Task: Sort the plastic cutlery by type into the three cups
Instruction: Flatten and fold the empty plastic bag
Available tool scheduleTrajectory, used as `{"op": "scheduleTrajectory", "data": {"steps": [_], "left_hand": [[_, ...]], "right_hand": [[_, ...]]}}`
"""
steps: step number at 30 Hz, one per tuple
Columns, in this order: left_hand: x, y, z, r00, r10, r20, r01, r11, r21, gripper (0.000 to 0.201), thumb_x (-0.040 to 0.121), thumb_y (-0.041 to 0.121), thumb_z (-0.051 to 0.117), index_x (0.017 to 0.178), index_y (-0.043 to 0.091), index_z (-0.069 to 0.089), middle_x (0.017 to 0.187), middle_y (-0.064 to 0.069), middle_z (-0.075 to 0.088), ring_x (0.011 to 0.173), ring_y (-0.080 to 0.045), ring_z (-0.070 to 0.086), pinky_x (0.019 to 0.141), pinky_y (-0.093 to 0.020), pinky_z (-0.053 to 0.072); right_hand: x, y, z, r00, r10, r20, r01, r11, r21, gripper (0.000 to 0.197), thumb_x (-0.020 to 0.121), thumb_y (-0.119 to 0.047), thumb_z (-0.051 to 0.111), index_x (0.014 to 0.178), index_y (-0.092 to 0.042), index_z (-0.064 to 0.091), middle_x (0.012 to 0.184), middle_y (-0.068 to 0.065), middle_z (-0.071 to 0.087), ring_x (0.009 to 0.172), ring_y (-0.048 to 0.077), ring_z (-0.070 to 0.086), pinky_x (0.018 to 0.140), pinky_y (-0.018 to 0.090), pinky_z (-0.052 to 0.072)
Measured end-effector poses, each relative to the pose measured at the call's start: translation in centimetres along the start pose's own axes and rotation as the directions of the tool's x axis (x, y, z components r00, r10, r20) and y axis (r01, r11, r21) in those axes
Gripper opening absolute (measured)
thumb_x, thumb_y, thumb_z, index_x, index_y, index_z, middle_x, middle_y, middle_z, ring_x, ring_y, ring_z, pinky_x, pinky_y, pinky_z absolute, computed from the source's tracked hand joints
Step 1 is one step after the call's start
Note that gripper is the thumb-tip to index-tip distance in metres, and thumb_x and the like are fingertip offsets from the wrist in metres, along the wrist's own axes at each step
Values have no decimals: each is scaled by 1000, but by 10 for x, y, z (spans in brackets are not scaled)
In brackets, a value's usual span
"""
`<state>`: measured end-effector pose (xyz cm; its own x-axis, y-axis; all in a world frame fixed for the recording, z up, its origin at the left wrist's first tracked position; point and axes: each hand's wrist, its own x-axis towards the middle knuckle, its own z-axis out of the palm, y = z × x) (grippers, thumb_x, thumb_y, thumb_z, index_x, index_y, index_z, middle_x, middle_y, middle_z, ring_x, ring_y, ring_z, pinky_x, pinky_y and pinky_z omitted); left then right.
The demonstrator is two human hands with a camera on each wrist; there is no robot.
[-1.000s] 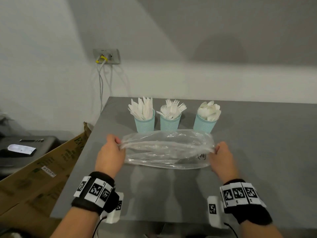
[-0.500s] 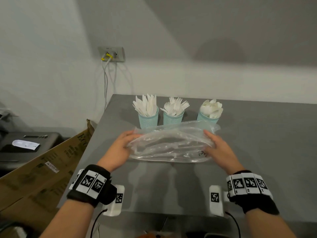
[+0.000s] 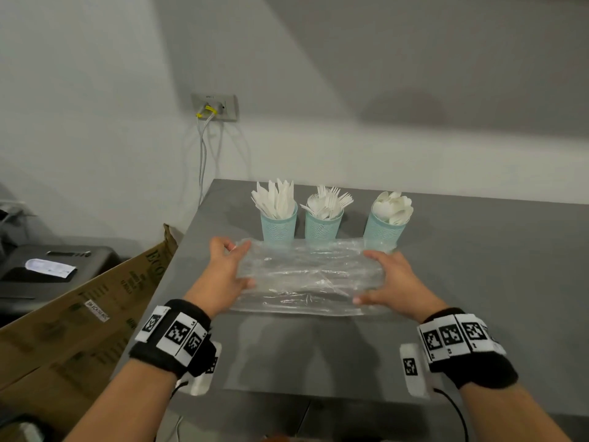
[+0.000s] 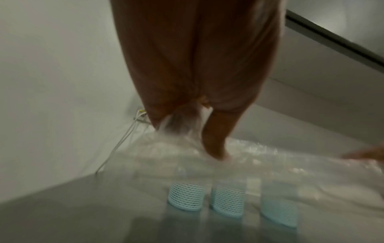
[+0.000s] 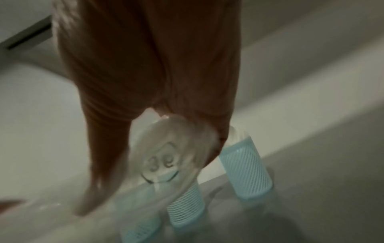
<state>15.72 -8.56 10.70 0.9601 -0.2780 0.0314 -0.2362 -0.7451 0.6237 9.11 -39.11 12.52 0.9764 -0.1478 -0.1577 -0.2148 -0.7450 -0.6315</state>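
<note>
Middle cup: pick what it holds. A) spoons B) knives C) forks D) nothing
C: white tines fan out of the middle cup, while the left cup holds knife blades and the right cup holds spoon bowls.

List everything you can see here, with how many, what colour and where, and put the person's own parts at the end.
cups: three, light blue mesh, in a row at the far side of the table
knives: a bunch, white, in the left cup
forks: a bunch, white, in the middle cup
spoons: a bunch, white, in the right cup
plastic bag: one, clear, held in front of the cups
table: one, grey
wall socket: one, grey, with white cables, on the wall
cardboard box: one, brown, left of the table
left hand: grips the bag's left end
right hand: grips the bag's right end
wristbands: two, black with white markers
</note>
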Motion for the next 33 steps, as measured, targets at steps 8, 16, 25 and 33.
{"op": "scheduleTrajectory", "data": {"steps": [8,16,25,33], "left_hand": [[-7,14,-4,961,252,-116,-228,955,187,30,78,21,72,103,26,55,142,5,38,119,-23,48,98,-42,42],[4,54,21,933,361,-3,-353,915,198,49,89,4,44,120,38,59,134,7,47,104,-19,59,81,-28,47],[29,91,11,997,8,-81,-29,964,-265,69,82,23,70,138,11,32,136,-4,32,117,-22,47,100,-33,39],[32,79,14,976,216,35,-210,969,-130,66,82,-13,41,137,23,41,122,-2,38,108,-23,50,89,-23,41]], "right_hand": [[11,-2,-16,918,-163,-361,74,966,-248,19,72,-33,75,81,-16,71,122,1,47,112,26,37,97,33,35],[20,-44,-23,834,-282,-475,372,922,107,21,81,-5,57,85,-23,48,88,2,55,80,15,47,69,26,33],[2,-27,75,845,-524,-103,522,851,-55,36,77,-16,61,110,-29,50,104,-9,39,99,7,36,93,29,37],[28,-57,17,884,-365,-292,449,838,311,50,73,-27,72,107,-23,36,117,1,45,107,12,48,94,22,41]]}}
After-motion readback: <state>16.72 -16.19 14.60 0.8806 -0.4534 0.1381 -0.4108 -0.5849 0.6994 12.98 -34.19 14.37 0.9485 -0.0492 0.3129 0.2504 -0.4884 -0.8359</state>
